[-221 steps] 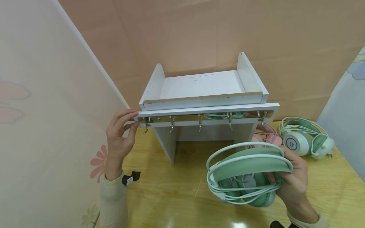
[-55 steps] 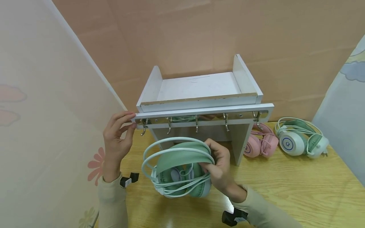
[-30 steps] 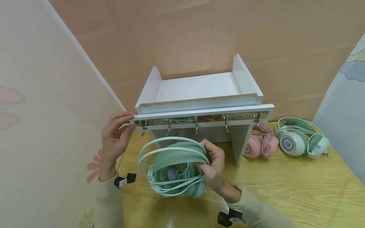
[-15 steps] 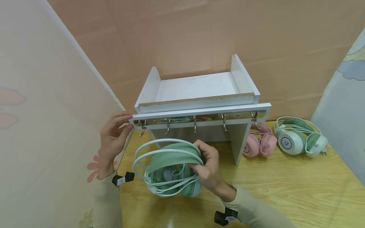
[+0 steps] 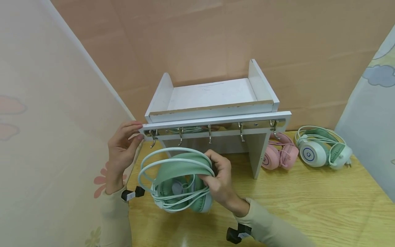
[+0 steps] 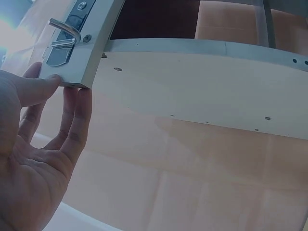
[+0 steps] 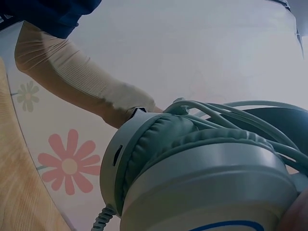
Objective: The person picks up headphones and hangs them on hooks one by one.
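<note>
A pair of mint-green headphones [image 5: 182,168], its white cable bundled around it, hangs from my right hand [image 5: 220,178], which grips the right side of the headband. It is in front of the white shelf, below the left hooks of the hook rail [image 5: 197,120]. My left hand [image 5: 121,147] pinches the rail's left end between thumb and fingers. The left wrist view shows that rail end [image 6: 79,65] with one metal hook [image 6: 67,36] beside the thumb. Up close in the right wrist view are the ear cups [image 7: 207,178]; most of the right hand is hidden there.
Pink headphones [image 5: 288,156] and another mint-green pair [image 5: 314,154] lie on the wooden table [image 5: 308,206] right of the white shelf [image 5: 213,94]. Several metal hooks line the rail. A patterned wall [image 5: 61,137] stands close on the left.
My right hand has carried the mint-green headphones leftward from the right side of the shelf to below the left hooks, more slowly of late. My left hand keeps its pinch on the rail.
</note>
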Demonstrator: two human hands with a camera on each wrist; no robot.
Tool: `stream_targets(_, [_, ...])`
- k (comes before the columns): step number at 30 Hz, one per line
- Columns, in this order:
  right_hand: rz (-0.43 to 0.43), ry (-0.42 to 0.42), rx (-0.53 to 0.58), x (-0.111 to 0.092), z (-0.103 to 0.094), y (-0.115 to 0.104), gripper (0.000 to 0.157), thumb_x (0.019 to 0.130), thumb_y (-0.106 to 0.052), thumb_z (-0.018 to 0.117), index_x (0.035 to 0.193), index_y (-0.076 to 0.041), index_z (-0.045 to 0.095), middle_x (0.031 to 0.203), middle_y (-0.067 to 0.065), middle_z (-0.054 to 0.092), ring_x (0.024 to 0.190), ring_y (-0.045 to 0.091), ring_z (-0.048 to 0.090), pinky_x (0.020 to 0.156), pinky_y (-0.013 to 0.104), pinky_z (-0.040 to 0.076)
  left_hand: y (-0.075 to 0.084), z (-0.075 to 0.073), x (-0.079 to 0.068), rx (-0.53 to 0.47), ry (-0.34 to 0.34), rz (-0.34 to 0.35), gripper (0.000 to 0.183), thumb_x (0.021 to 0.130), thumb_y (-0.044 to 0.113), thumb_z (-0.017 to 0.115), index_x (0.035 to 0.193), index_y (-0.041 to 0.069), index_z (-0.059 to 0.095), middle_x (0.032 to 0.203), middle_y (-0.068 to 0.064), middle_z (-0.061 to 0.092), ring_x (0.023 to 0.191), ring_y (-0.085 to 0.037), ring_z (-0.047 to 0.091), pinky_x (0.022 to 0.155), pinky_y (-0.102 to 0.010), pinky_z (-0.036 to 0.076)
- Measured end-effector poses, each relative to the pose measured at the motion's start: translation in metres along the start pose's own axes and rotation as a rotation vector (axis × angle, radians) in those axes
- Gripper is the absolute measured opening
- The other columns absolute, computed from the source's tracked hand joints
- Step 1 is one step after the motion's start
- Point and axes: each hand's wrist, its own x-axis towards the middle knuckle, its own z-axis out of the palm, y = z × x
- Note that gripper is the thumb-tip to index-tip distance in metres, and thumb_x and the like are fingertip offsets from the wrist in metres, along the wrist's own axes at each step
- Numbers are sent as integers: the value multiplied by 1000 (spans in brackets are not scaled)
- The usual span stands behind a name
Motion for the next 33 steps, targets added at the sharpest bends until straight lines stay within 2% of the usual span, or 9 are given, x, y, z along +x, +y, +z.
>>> stream_targets(7, [4, 13, -11, 1, 3, 2, 26, 74, 24, 55, 86, 0, 59, 63, 8, 47, 43, 12, 40, 39, 20, 36, 0, -1, -1, -19, 5, -2, 29, 92, -27, 61, 121, -23, 63, 132, -16, 66, 111, -20, 70, 88, -23, 63])
stream_targets(13, [8, 8, -8, 3, 6, 5, 26, 75, 23, 57, 85, 0, 59, 61, 8, 46, 43, 12, 41, 39, 20, 36, 0, -1, -1, -15, 15, 2, 31, 90, -28, 61, 121, -22, 64, 132, -17, 66, 113, -21, 70, 92, -23, 62])
stream_targets(18, [1, 10, 4, 4, 7, 6, 23, 77, 23, 58, 85, 2, 59, 58, 8, 46, 40, 12, 40, 37, 20, 35, -1, 0, 0, 4, 8, 4, 29, 92, -24, 64, 122, -22, 64, 132, -15, 67, 115, -22, 69, 94, -25, 62])
stream_targets(27, [-21, -3, -28, 7, 10, 9, 19, 78, 20, 63, 86, 2, 63, 66, 13, 57, 58, 7, 51, 48, 24, 43, -1, 1, 1, 10, 15, 13, 27, 94, -21, 65, 121, -22, 65, 132, -13, 68, 114, -20, 69, 93, -24, 62])
stream_targets(33, [-28, -8, -34, 8, 13, 9, 19, 80, 18, 65, 86, 1, 64, 66, 13, 59, 59, 7, 54, 50, 24, 46, -2, 3, 0, 13, 30, 27, 26, 94, -20, 66, 120, -22, 65, 132, -13, 69, 115, -19, 70, 92, -23, 62])
